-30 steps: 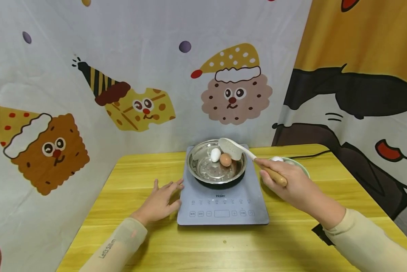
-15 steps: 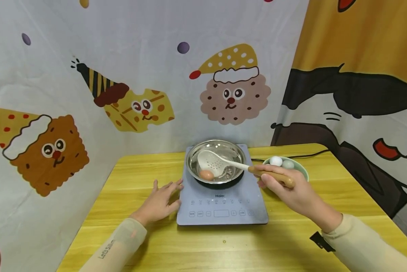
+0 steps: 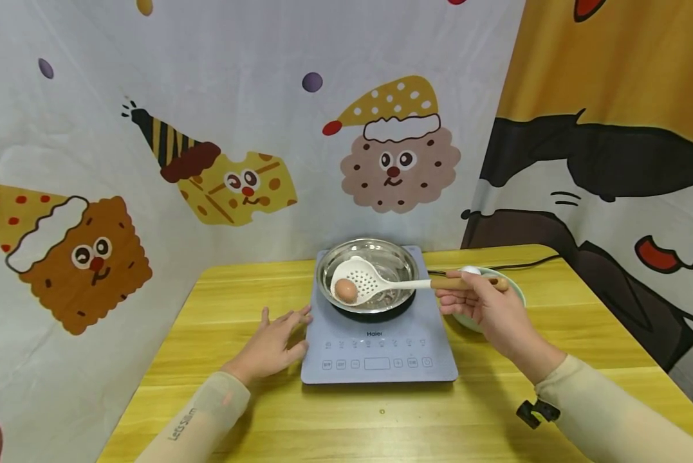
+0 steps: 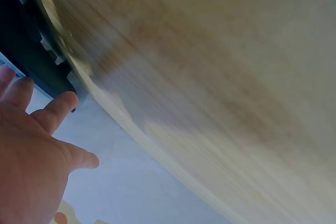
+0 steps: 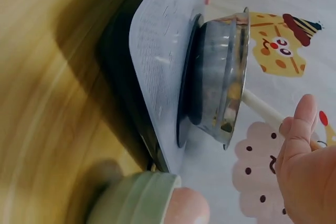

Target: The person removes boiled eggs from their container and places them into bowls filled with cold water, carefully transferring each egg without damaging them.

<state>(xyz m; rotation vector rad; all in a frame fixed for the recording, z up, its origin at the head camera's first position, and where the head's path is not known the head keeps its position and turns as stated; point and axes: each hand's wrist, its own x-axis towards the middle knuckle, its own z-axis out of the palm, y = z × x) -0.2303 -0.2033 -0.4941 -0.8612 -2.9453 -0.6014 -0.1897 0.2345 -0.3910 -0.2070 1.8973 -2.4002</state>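
Note:
My right hand (image 3: 491,312) grips the wooden handle (image 3: 453,283) of a white slotted spoon (image 3: 375,280). The spoon's holed head is in a round steel pan (image 3: 401,258), with a brown egg (image 3: 346,291) lying in its left part. No white egg can be made out in the pan; the spoon hides part of the inside. Under the pan is a pale blue-grey induction cooktop (image 3: 378,350). Spread fingers of my left hand (image 3: 271,344) touch or nearly touch the cooktop's left edge. In the right wrist view the steel pan (image 5: 218,72) hides the spoon's head.
Right of the cooktop, partly behind my right hand, stands a green bowl (image 3: 517,290) with a white egg (image 3: 470,270) in it. The right wrist view shows a brownish egg (image 5: 187,206) at its rim. A black cord (image 3: 526,264) runs along the back of the wooden table (image 3: 381,424).
The slotted spoon has swung left and down across the pan, then levelled with the brown egg in its head. The white egg has gone from sight. My left hand has stayed put.

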